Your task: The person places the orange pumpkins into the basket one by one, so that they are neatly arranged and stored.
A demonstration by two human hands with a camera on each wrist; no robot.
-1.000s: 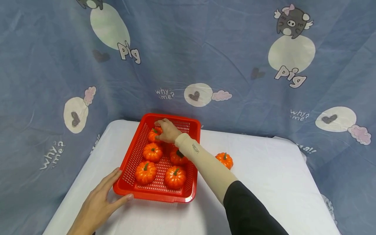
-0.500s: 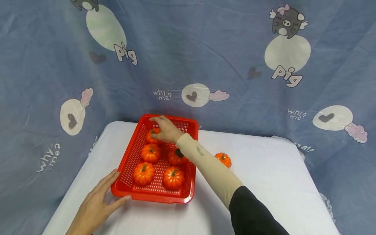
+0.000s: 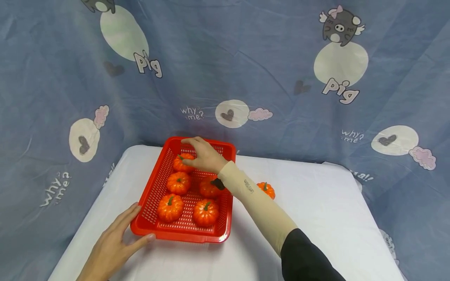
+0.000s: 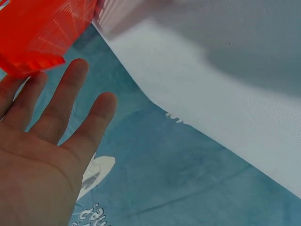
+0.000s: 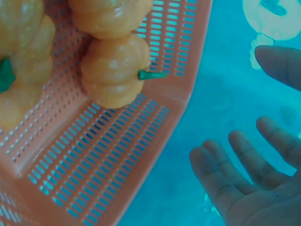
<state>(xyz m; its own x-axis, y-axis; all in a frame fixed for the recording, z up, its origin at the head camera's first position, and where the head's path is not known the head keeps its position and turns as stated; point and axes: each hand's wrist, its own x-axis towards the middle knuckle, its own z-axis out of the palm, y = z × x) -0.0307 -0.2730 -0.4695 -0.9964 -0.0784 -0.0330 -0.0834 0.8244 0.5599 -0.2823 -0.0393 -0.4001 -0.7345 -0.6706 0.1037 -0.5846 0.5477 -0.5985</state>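
A red perforated plastic basket (image 3: 183, 236) holds several small orange pumpkins with green stems. My left hand (image 3: 114, 240) is spread at its near left corner, fingertips at the rim and thumb beside the front edge; the left wrist view shows those fingers (image 4: 61, 103) extended beside the red plastic. Over the far part of the basket, my right hand (image 3: 205, 157) has its fingers and thumb apart, close above the far-left pumpkin (image 3: 183, 163), which it partly overlaps. Nothing lies between the right fingers (image 5: 214, 174) in the right wrist view, where this pumpkin (image 5: 115, 70) rests inside the basket.
One more pumpkin (image 3: 266, 190) sits on the white tabletop (image 3: 316, 218) right of the basket, partly behind my right forearm. A blue printed cloth (image 3: 281, 78) hangs behind the table and around its sides.
My right hand has released the far-left pumpkin, its fingers spreading and lifting, and drawn slightly back to the right. My left hand stays at the basket corner.
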